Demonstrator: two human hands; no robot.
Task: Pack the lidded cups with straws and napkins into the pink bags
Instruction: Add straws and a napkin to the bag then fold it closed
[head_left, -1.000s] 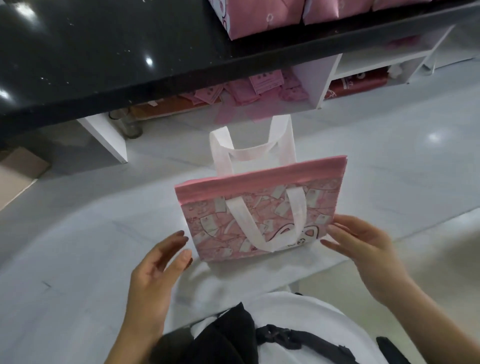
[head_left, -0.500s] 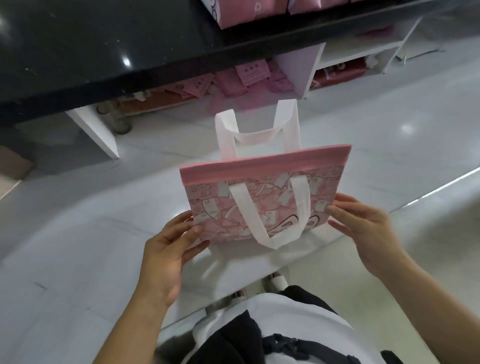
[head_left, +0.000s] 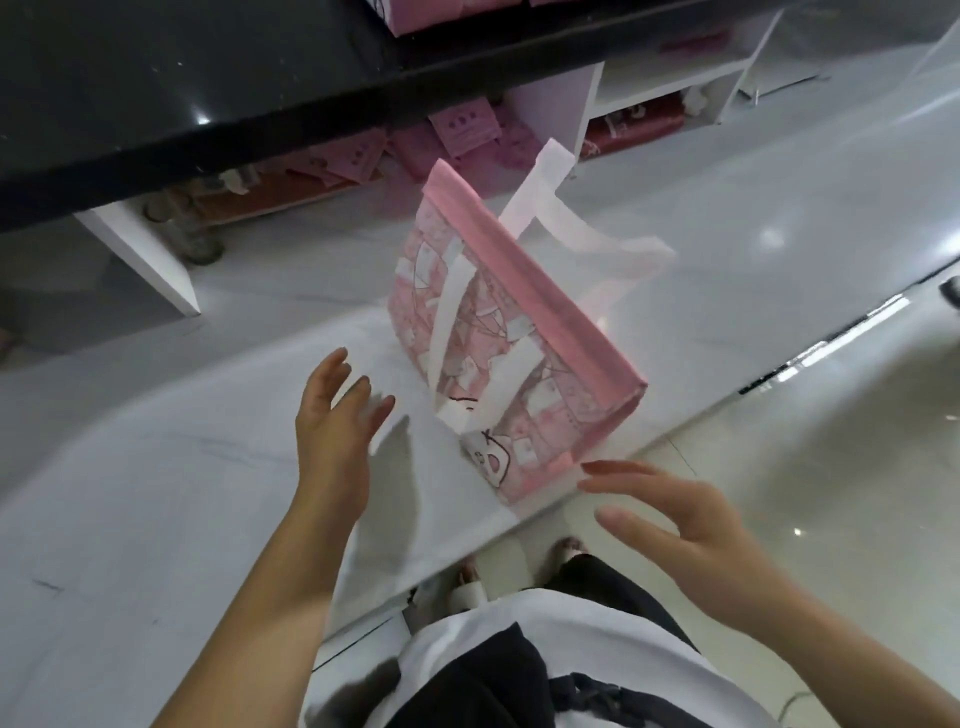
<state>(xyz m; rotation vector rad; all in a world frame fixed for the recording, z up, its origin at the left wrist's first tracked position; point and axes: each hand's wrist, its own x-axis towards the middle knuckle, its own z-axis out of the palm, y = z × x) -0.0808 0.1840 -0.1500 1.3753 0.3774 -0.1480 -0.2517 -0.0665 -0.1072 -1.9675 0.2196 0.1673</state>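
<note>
Head view: one pink bag (head_left: 511, 332) is seen standing flat and folded by the near edge of the white counter (head_left: 156, 467).
Left hand (head_left: 332, 426): fingers spread, nothing held, just beside the bag.
Right hand (head_left: 691, 525): fingers spread, nothing held, near the bag's corner.
Cups: none seen.
Good way: the bag should be pulled open wide and stood steady, away from the edge.

The pink bag (head_left: 519, 332) looks like matt cloth with white fabric handles (head_left: 571, 223). It stands on a smooth, glossy white marble counter (head_left: 156, 467); the upper-left black countertop (head_left: 156, 78) is polished.
</note>
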